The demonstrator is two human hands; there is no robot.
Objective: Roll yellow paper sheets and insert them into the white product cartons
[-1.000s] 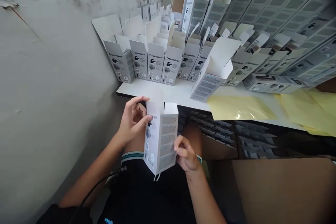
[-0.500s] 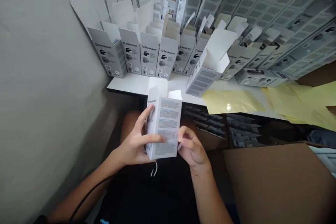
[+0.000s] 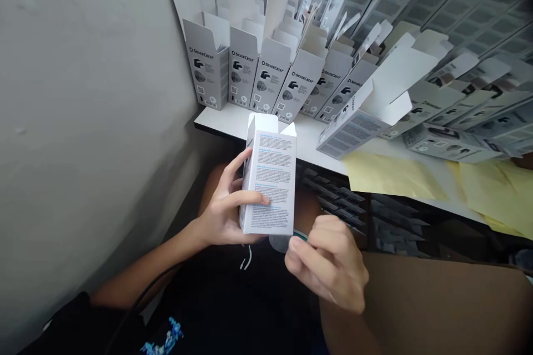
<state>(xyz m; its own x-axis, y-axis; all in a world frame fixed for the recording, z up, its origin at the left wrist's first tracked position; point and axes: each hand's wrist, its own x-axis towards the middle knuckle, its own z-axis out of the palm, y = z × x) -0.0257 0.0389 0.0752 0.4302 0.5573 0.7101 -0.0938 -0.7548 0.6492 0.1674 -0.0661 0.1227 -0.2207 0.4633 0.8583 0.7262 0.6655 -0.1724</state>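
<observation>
In my left hand (image 3: 227,208) is a small white carton (image 3: 272,183), its printed side facing me. The thumb and fingers wrap its left edge, with one finger lying across the text. The carton's top flaps stand up unfolded. A clear round sticker (image 3: 278,242) shows just below the carton's bottom edge. My right hand (image 3: 327,260) is at the lower right corner, thumb and index finger pinched on the sticker's edge, the other fingers curled in. Whether the sticker touches the carton's underside is hidden.
A row of SilverCrest cartons (image 3: 208,75) with raised flaps stands on the white shelf (image 3: 291,136). One carton (image 3: 353,125) leans nearer the front. Yellow sheets (image 3: 391,175) hang over the shelf edge. A large brown cardboard box (image 3: 437,299) is at lower right; a bare wall is left.
My right hand has moved down and right from the carton's side to its bottom corner, and its fingers are more curled. The carton has risen slightly, and the view has shifted.
</observation>
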